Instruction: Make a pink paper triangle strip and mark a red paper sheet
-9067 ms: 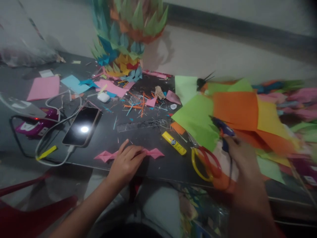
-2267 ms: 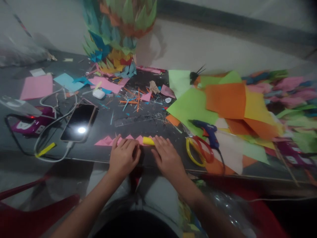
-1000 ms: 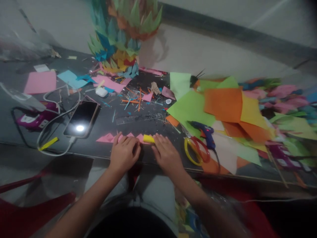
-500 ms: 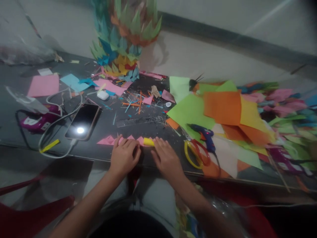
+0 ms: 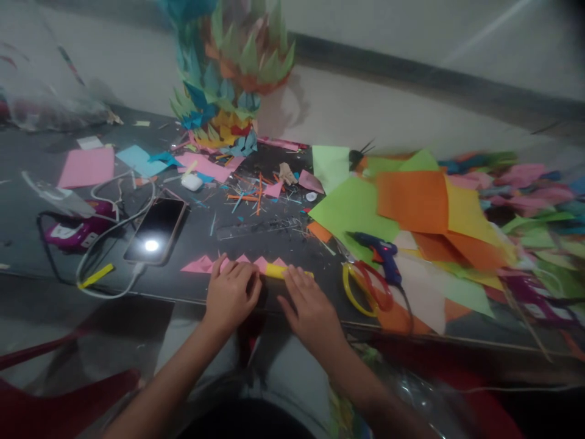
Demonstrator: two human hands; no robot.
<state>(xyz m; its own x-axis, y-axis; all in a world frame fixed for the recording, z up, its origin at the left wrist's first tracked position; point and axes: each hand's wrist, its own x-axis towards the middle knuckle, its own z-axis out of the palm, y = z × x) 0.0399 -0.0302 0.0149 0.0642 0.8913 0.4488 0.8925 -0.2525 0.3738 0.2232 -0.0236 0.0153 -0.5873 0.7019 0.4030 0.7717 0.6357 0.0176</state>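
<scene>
A pink paper strip (image 5: 197,265) with a row of folded points lies along the front of the dark table. My left hand (image 5: 231,289) is over its middle, fingers bent and thumb tucked in, pinching the strip against the tabletop. At the strip's right part is a yellow piece (image 5: 275,271), seemingly a rolled or folded paper strip. Across this yellow piece rest the stretched fingers of my right hand (image 5: 311,305), palm down, thumb apart. Both ends of the yellow piece show beside those fingers; my palms hide what lies beneath.
Right of my hands lie scissors (image 5: 359,289) with yellow and red handles and a blue glue gun (image 5: 384,253) by coloured paper sheets (image 5: 411,201). Leftward are a lit phone (image 5: 158,231) on a cable and a purple device (image 5: 77,228). A folded-paper sculpture (image 5: 219,91) stands behind.
More of the yellow piece shows now, including an end right of my right fingers. My left hand keeps its place on the pink strip. The camera view has shifted slightly.
</scene>
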